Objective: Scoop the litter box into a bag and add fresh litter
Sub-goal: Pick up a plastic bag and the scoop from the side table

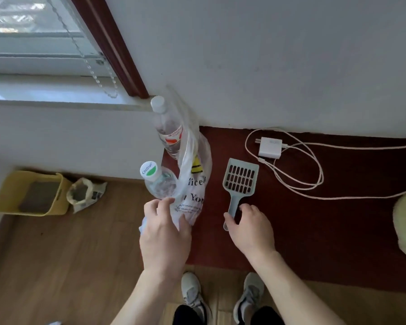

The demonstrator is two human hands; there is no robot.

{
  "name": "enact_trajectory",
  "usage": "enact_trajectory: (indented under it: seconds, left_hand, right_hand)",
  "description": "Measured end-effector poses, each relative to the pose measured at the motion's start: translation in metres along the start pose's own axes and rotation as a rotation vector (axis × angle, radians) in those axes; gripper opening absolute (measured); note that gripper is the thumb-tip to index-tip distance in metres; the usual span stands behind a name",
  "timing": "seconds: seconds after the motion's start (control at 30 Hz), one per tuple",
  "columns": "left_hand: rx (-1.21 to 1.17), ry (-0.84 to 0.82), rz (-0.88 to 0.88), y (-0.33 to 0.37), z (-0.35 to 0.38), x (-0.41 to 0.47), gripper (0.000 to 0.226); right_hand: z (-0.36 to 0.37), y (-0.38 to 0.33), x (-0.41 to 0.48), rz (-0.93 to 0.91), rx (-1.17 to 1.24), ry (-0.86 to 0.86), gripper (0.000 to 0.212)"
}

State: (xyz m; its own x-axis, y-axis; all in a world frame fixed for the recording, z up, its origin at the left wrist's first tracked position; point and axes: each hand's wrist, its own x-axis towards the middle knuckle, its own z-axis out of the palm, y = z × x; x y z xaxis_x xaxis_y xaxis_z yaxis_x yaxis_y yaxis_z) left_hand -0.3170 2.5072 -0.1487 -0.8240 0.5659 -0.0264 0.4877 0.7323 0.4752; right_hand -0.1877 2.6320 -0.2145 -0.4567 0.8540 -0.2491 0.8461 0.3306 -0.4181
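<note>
Head | left hand (164, 233) grips bag (192, 184) | right hand (249, 228) apparently pinches scoop (240, 177), handle mostly hidden

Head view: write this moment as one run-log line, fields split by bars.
left hand: holds bag | right hand: pinches scoop handle | litter box: on floor, far left | stage: gathering tools

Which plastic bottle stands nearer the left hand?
The bottle with the green-and-white cap, just beyond the left hand; the red-labelled bottle stands farther back.
</note>
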Motion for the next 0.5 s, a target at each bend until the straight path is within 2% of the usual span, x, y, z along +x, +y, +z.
enact_trajectory:
  seconds: [0.13, 0.27, 0.5]
  left_hand:
    - [0.010, 0.005, -0.042, -0.007, 0.005, 0.000, 0.040]
    - [-0.021, 0.031, -0.054, -0.012, 0.008, 0.002, 0.040]
    - [-0.053, 0.043, -0.013, -0.012, 0.011, 0.002, 0.020]
  right_hand:
    - [0.005, -0.003, 0.003, 0.030, -0.017, 0.026, 0.045]
    - [0.006, -0.004, 0.003, 0.057, 0.011, 0.006, 0.038]
    - [0.002, -0.005, 0.001, 0.081, 0.052, 0.007, 0.032]
